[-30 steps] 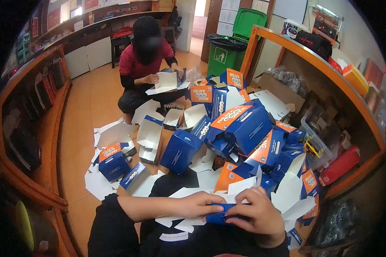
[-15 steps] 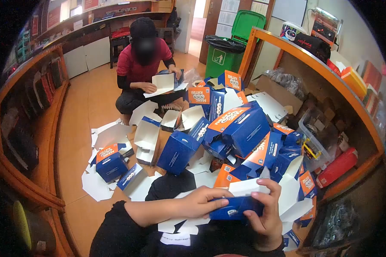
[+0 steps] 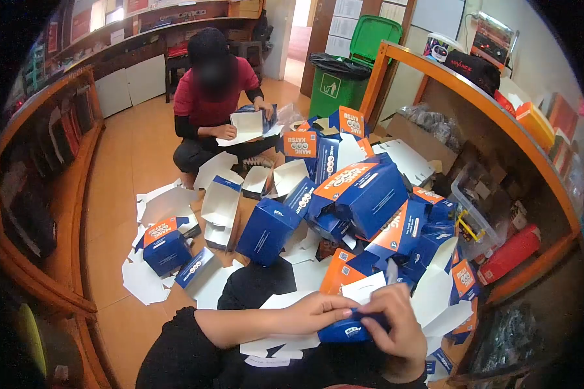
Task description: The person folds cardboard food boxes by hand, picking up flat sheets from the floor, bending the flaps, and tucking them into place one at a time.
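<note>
Low in the head view, over my lap, I hold a partly folded blue carton box (image 3: 341,332) with a white flap (image 3: 365,287) standing up at its far side. My left hand (image 3: 319,312) is closed on the box's left part, thumb along the upper edge. At the right end, the bent fingers of my right hand (image 3: 397,322) pinch the box near the flap and cover that corner. Just beyond lies an orange-and-blue carton (image 3: 341,267). White carton flaps (image 3: 280,347) rest beneath my left forearm.
A big pile of blue-and-orange boxes (image 3: 373,201) covers the floor ahead. Opposite sits a co-worker (image 3: 215,91) with an open carton (image 3: 248,125) in both hands. A green bin (image 3: 336,87) stands behind. Wooden shelves (image 3: 499,123) flank the right, with a clear plastic tub (image 3: 475,201).
My right hand has shifted left and its fingers have curled in over the box's edge. The white flap has tilted. The co-worker's head has moved slightly left.
</note>
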Tool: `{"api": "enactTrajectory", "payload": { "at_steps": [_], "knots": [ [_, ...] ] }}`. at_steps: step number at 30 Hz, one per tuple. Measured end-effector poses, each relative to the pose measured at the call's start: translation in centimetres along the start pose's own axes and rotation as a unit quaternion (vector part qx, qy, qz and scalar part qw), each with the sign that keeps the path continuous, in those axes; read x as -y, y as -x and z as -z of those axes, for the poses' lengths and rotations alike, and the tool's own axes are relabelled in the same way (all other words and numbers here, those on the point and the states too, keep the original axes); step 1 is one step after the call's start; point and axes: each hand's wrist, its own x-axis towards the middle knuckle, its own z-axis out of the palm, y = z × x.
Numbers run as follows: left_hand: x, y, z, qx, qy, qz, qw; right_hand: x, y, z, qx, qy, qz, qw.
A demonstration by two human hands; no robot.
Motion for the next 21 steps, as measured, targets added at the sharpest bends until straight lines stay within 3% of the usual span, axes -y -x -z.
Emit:
{"api": "enactTrajectory", "payload": {
  "at_steps": [1,3,4,6,8,10,12,17,19,21],
  "knots": [
    [-0.2,0.1,0.2,0.025,-0.020,0.004,0.999,-0.8,0.3,0.3,0.110,-0.034,0.003,0.993],
    [-0.8,0.4,0.5,0.074,-0.060,0.012,0.995,-0.3,0.5,0.6,0.080,-0.029,0.006,0.996],
    [-0.9,0.6,0.6,0.023,-0.055,-0.006,0.998,-0.1,0.5,0.6,0.066,-0.027,0.008,0.997],
    [-1.1,0.8,0.5,-0.081,-0.044,-0.044,0.995,-0.3,1.8,-1.1,-0.152,-0.054,-0.017,0.987],
    [-2.6,0.5,0.7,-0.176,0.101,-0.118,0.972,-1.1,2.2,-2.7,-0.226,-0.003,0.086,0.970],
    [-2.7,0.3,1.4,-0.175,0.199,-0.238,0.935,-0.1,0.8,-2.8,-0.111,0.051,0.160,0.979],
    [-3.7,-0.2,0.2,-0.204,0.249,-0.263,0.909,-0.6,-0.2,-4.9,-0.166,0.093,0.219,0.957],
    [-6.2,0.3,-2.0,-0.189,0.395,-0.215,0.873,-1.2,-0.9,-5.7,-0.258,0.069,0.177,0.947],
    [-3.2,0.5,-2.1,-0.216,0.182,-0.238,0.929,-1.0,-1.2,-5.5,-0.291,0.059,0.189,0.936],
    [-1.8,0.4,-1.4,-0.225,-0.112,-0.239,0.938,-0.6,-1.2,-5.1,-0.294,0.021,0.126,0.947]
  ]
}}
